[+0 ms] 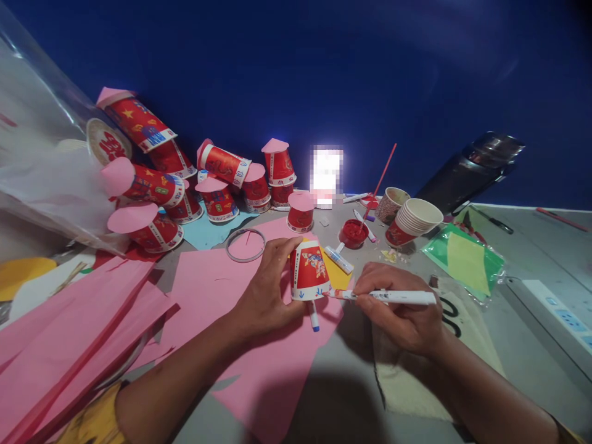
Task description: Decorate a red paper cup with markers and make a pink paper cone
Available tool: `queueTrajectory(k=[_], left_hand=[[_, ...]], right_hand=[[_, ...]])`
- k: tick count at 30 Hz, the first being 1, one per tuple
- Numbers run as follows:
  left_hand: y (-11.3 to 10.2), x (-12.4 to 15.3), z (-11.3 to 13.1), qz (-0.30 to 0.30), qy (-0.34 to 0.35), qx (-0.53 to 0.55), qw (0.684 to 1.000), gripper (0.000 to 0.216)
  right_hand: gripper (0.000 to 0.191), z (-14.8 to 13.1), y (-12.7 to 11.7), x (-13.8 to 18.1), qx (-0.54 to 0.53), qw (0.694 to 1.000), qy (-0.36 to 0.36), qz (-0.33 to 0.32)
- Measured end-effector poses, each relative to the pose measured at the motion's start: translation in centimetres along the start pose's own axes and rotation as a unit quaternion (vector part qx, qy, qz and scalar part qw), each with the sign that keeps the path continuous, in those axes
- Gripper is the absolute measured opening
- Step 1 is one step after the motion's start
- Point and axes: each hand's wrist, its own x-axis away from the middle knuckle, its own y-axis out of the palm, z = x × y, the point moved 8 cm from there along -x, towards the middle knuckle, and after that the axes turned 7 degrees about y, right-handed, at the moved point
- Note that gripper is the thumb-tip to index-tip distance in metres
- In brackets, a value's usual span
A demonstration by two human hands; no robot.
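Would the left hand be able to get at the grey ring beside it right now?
Probably, though not straight away: the grey ring lies close by with nothing visible between, but the left hand is holding the red cup, so it would likely have to let go first.

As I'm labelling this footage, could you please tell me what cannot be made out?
In the head view:
Far end of the blue-tipped pen: hidden by the held cup.
Lettering on the marker: too small.
Cloth: partly covered by the right hand.
Bright panel: pixelated.
Bag: cut off by the left edge.
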Motion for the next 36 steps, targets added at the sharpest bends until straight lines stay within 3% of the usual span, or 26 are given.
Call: queueTrajectory(k=[9,36], left_hand=[[0.01,0.02,0.04,0.006,0.012,-0.001,1.0,0.083],[0.11,-0.03,0.03,-0.007,-0.01,0.002,1.0,0.084]], right_hand=[[0.014,0.47,-0.34,0.07,-0.015,1.0,0.025,0.007],[0.014,-0.19,-0.52,-0.26,0.004,1.0,0.009,0.022]])
